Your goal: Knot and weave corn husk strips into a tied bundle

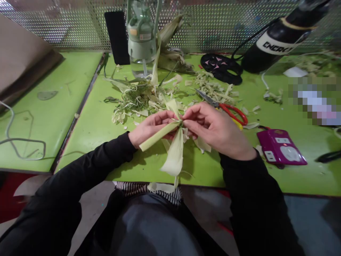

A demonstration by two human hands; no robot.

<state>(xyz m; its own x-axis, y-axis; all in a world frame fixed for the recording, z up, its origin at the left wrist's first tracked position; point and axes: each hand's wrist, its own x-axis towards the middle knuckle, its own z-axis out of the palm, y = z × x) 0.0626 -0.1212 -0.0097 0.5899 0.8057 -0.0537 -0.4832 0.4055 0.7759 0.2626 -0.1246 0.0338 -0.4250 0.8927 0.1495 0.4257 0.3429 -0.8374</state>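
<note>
Pale green corn husk strips [173, 154], gathered at one point like a flower or bow, hang between my hands above the table's front edge. My left hand [153, 126] is closed around the gathered middle from the left, its thumb along one strip. From the right, my right hand [213, 128] pinches the same knot with thumb and forefinger. Scissors with red handles [234, 113] lie just beyond my right hand, blades pointing to the back left. A heap of shredded husk [138, 96] is spread behind my hands.
On the green table [87, 142] stand a clear water bottle with a green lid [142, 42] and a dark phone [117, 37]. A black bottle [277, 42] leans at the back right, near a black fan-like object [221, 67]. A purple power socket [281, 147] lies at right; brown paper [23, 53] at left.
</note>
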